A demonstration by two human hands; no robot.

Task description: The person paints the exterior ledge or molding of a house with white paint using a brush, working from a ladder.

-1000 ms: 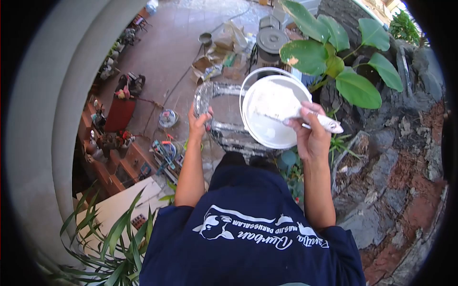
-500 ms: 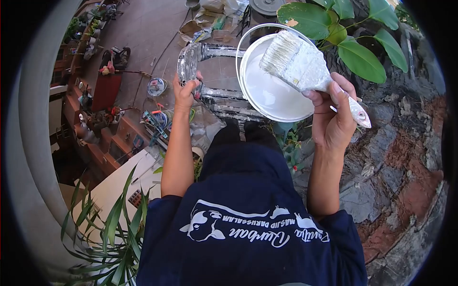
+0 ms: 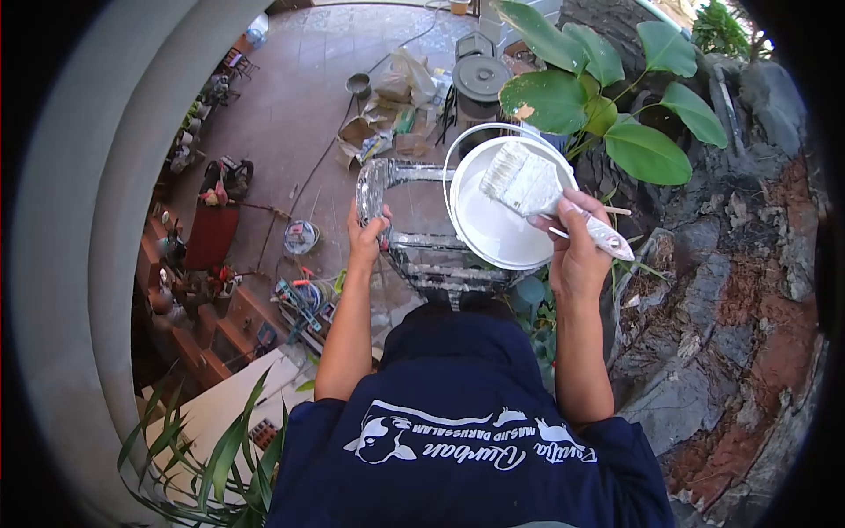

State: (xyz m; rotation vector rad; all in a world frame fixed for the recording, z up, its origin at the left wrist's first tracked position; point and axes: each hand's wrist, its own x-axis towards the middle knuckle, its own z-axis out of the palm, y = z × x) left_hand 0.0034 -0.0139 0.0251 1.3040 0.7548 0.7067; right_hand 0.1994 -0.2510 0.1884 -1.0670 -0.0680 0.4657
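Note:
My left hand point(image 3: 368, 239) is closed round the side rail of a paint-spattered ladder point(image 3: 375, 185). My right hand point(image 3: 578, 251) grips a wide paintbrush point(image 3: 537, 187) by its handle, with white paint over its bristles and ferrule. A thin pale stick point(image 3: 619, 210) pokes out beside the same hand. The brush overlaps the opening of a white bucket point(image 3: 451, 195) in this view, and white paint point(image 3: 493, 233) shows inside. My right fingers are close to the bucket's right rim. The bucket's wire handle stands up on its far side, above the ladder's rungs point(image 3: 431, 239).
Below, a tiled floor point(image 3: 290, 97) holds crumpled paper and bags point(image 3: 387, 114), a lidded dark bin point(image 3: 482, 79), a cable and a small paint pail point(image 3: 301, 237). Large leaves point(image 3: 647, 151) and a rock wall point(image 3: 704, 352) stand on the right. A pale column point(image 3: 79, 220) rises on the left.
The view has tilted up, showing more floor ahead. My right hand and the brush have moved lower, nearer the bucket's opening. My left hand keeps its hold on the ladder rail.

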